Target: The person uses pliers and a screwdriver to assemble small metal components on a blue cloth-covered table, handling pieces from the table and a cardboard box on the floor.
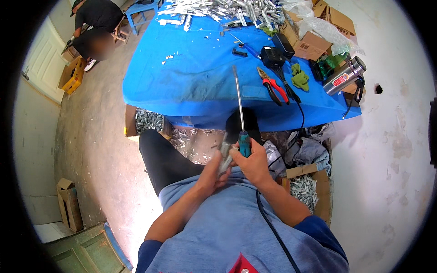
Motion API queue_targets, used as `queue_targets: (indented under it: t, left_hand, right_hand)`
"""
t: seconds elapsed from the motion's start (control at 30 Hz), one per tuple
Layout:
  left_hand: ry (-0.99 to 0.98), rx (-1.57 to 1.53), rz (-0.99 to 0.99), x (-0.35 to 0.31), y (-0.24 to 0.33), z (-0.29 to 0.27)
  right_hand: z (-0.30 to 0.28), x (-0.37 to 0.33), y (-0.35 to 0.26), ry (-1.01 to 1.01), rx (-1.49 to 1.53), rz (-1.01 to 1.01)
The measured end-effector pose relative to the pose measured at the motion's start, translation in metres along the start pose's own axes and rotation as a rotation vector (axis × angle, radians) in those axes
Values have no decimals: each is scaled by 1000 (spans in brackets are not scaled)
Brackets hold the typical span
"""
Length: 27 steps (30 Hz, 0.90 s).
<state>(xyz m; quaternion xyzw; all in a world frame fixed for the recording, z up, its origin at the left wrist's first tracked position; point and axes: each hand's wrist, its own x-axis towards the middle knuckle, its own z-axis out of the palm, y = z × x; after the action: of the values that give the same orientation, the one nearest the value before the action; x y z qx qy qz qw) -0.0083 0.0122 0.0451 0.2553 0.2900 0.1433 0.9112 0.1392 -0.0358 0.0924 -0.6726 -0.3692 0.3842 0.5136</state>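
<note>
My left hand (210,175) is closed around a small grey-silver piece (224,164) in front of my belly; motion blurs the piece, so its exact kind is unclear. In my right hand (253,164) is a screwdriver, its teal handle (245,144) gripped and its long steel shaft pointing up and away from me, over the table's near edge. The right thumb and fingers are also close against the grey-silver piece. Beyond the hands stands a table with a blue cover (150,77). Red-handled pliers (274,88) lie on it, right of the screwdriver's tip.
Silvery parts (227,10) are heaped at the table's far side. To the right are a black adapter (273,56) with a cable, a green cloth (300,77) and a steel flask (343,77). Boxes of parts (148,120) stand below. A person (93,27) sits far left.
</note>
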Motion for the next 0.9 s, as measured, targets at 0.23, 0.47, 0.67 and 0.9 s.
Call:
queue_targets:
  t: [0.23, 0.47, 0.67, 0.9]
  left_hand:
    - [195, -121, -61, 7, -2, -10]
    - [-103, -324, -51, 3, 4, -25]
    - [-251, -408, -74, 3, 3, -25]
    - [-221, -354, -112, 4, -1, -20]
  right_hand:
    - [2, -16, -5, 178, 72, -126]
    - [-66, -42, -10, 472, -148, -182]
    - [-205, -113, 103, 890, -808, 33]
    - [-272, -142, 175, 1036, -817, 95]
